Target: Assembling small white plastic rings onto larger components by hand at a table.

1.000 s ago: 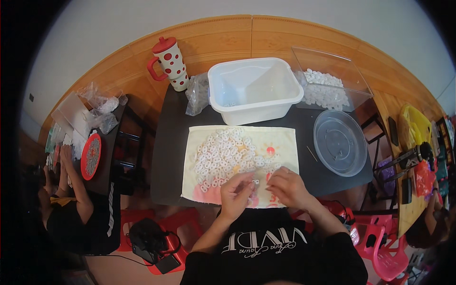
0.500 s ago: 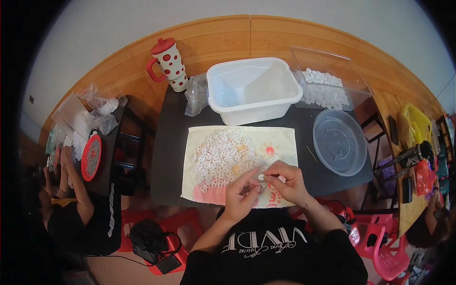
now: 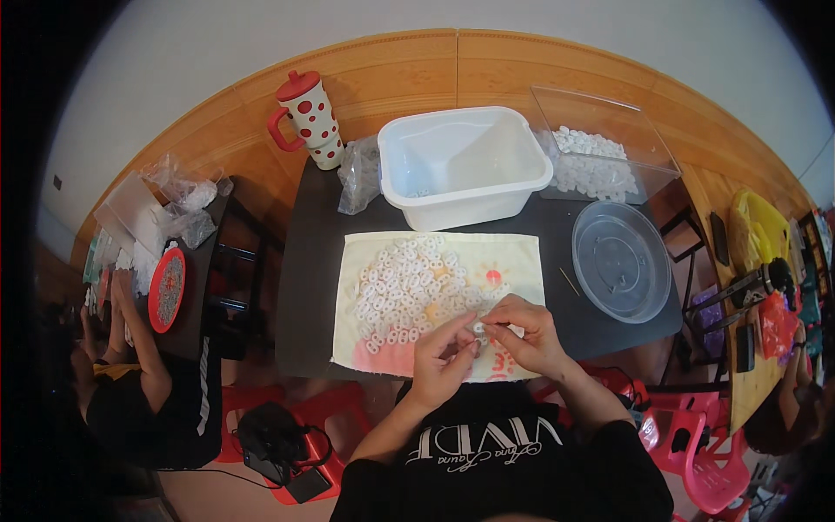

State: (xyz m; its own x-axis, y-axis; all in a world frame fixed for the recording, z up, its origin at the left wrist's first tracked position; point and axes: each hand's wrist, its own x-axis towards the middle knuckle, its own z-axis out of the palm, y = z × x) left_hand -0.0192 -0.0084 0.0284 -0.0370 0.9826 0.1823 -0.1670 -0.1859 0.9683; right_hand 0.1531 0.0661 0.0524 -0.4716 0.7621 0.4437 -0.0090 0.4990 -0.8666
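A heap of small white plastic pieces, each with two holes point(image 3: 404, 283), covers the left and middle of a cream cloth point(image 3: 526, 252). Over the cloth's front right part, my left hand point(image 3: 442, 355) and my right hand point(image 3: 529, 335) meet. Between their fingertips is a small white holed piece point(image 3: 479, 328). My right thumb and forefinger pinch at it. On its other side the left fingers are curled, thumb near forefinger; whether they also grip the piece is hard to make out. Any finer part at the fingertips is too small to see.
Behind the cloth stands a white plastic tub point(image 3: 465, 204) with a few pieces inside. Right of it are a clear box of white pieces point(image 3: 596, 165) and a clear round lid point(image 3: 622, 261). A spotted tumbler point(image 3: 313, 122) stands back left. A co-worker point(image 3: 143, 383) sits at left.
Both hands stay in nearly the same spot. The right fingertips have shifted very slightly around the small white piece; the heap looks unchanged.
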